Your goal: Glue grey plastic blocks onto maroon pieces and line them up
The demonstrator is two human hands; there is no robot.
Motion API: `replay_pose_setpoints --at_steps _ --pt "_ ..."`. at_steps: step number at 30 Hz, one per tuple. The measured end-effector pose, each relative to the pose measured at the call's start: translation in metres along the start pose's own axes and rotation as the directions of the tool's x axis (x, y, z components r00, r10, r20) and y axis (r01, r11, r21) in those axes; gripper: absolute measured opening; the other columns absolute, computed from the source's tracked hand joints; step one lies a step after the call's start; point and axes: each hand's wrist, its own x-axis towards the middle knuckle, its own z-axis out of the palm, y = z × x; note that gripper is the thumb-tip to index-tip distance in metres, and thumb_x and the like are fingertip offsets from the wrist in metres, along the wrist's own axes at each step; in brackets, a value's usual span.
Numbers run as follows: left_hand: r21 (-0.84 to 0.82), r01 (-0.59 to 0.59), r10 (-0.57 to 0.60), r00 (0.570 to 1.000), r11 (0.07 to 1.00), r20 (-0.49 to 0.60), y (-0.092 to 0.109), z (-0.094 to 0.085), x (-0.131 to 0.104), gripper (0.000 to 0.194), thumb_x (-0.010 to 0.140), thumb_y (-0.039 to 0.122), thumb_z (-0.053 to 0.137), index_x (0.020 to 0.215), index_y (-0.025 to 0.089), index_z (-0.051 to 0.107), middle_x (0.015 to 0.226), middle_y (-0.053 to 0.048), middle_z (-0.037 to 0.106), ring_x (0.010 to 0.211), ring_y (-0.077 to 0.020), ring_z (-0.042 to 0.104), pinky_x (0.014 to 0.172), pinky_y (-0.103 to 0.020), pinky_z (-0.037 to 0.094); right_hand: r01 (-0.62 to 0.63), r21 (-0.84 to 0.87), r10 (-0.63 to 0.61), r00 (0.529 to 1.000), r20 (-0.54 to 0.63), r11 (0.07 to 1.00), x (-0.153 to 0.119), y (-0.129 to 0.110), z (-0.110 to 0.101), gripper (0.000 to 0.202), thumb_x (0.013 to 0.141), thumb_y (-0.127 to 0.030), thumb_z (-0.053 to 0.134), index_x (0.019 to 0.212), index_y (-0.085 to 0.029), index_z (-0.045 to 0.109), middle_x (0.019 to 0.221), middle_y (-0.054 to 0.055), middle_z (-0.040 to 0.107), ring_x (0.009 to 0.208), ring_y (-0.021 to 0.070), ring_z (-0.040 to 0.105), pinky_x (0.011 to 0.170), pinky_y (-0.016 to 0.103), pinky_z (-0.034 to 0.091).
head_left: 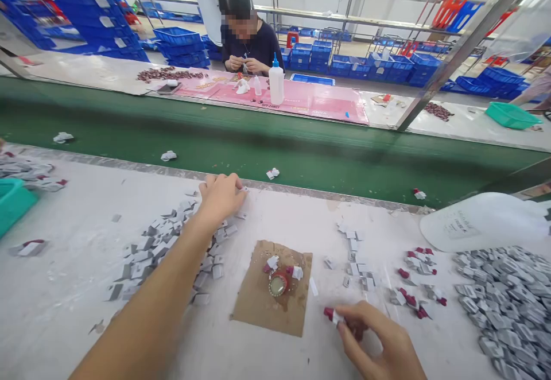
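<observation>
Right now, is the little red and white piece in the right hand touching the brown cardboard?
Apart. The head view shows bare white tabletop between the red and white piece in the right hand and the cardboard.

the left hand is bare, with slim fingers and a smooth, rounded back. it narrows to a slender wrist, and the left forearm is bare too, widening towards the lower edge of the view, where its outline blurs. the right hand is likewise bare and slim-fingered, cut off by the lower edge.
</observation>
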Motion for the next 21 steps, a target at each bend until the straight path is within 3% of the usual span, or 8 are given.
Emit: replay_pose_setpoints --at_steps 3,6,8,10,13,15,18,21 --pt "-0.122 -0.031 0.033 0.999 0.992 0.013 0.007 -0.002 -0.012 0.012 0.094 0.028 0.077 0.088 0.021 0.070 0.104 -0.007 0.075 0.124 -0.0319 0.065 0.117 -0.060 0.044 -0.199 0.200 0.204 0.979 -0.003 0.959 0.015 -0.015 -0.001 0.033 0.093 -0.059 0.081 0.097 -0.027 0.088 0.085 0.008 0.083 0.078 0.0278 0.078 0.074 0.036 0.068" --pt "-0.282 -0.044 0.059 0.997 0.958 0.045 0.016 -0.012 -0.040 0.011 0.086 0.032 0.076 0.090 0.023 0.071 0.096 -0.008 0.077 0.107 -0.0342 0.071 0.106 -0.056 0.053 -0.306 0.446 0.324 0.945 0.037 0.841 0.033 -0.025 0.001 0.039 0.089 -0.059 0.087 0.109 -0.025 0.089 0.097 0.011 0.086 0.091 0.0329 0.083 0.086 0.045 0.070" --pt "-0.384 -0.034 0.083 0.990 0.922 0.111 0.024 -0.019 -0.066 0.024 0.082 0.042 0.078 0.098 0.024 0.076 0.097 -0.009 0.081 0.095 -0.0331 0.076 0.091 -0.049 0.061 -0.306 0.571 0.329 0.942 0.066 0.761 0.043 -0.033 0.004 0.037 0.089 -0.056 0.088 0.111 -0.026 0.089 0.104 0.011 0.087 0.102 0.0342 0.083 0.096 0.049 0.069" --pt "-0.552 0.030 0.131 0.960 0.833 0.249 0.033 -0.022 -0.095 0.033 0.080 0.051 0.080 0.101 0.025 0.080 0.098 -0.010 0.085 0.092 -0.0317 0.080 0.083 -0.043 0.064 -0.278 0.659 0.290 0.952 0.094 0.699 0.051 -0.043 0.008 0.032 0.090 -0.055 0.088 0.107 -0.027 0.089 0.109 0.010 0.087 0.110 0.0335 0.081 0.104 0.051 0.066" --pt "-0.775 0.269 0.229 0.855 0.572 0.466 0.048 -0.020 -0.134 0.035 0.080 0.053 0.087 0.100 0.024 0.081 0.088 -0.009 0.085 0.080 -0.0266 0.079 0.070 -0.035 0.062 -0.254 0.736 0.235 0.963 0.132 0.627 0.054 -0.059 0.017 0.028 0.092 -0.053 0.087 0.106 -0.028 0.088 0.110 0.008 0.087 0.111 0.0319 0.080 0.107 0.053 0.065" --pt "-0.807 0.378 0.249 0.815 0.454 0.523 0.056 -0.016 -0.153 0.032 0.081 0.047 0.090 0.097 0.022 0.078 0.077 -0.005 0.081 0.067 -0.0204 0.072 0.060 -0.029 0.056 -0.254 0.759 0.227 0.963 0.144 0.600 0.053 -0.065 0.021 0.026 0.093 -0.051 0.087 0.106 -0.028 0.088 0.111 0.008 0.087 0.111 0.0327 0.080 0.107 0.053 0.064" --pt "-0.825 0.443 0.204 0.823 0.352 0.530 0.064 -0.011 -0.170 0.032 0.080 0.040 0.094 0.088 0.022 0.070 0.076 -0.002 0.078 0.063 -0.0148 0.065 0.057 -0.024 0.050 -0.251 0.756 0.239 0.963 0.128 0.605 0.049 -0.065 0.023 0.025 0.095 -0.049 0.086 0.108 -0.028 0.086 0.116 0.008 0.087 0.112 0.0336 0.081 0.107 0.054 0.063" --pt "-0.825 0.456 0.153 0.838 0.333 0.524 0.067 -0.009 -0.178 0.034 0.080 0.039 0.096 0.093 0.023 0.070 0.072 0.001 0.076 0.065 -0.0151 0.067 0.060 -0.024 0.051 -0.241 0.715 0.229 0.966 0.116 0.656 0.047 -0.060 0.021 0.023 0.097 -0.046 0.085 0.111 -0.028 0.086 0.117 0.008 0.087 0.110 0.0321 0.081 0.107 0.052 0.063"
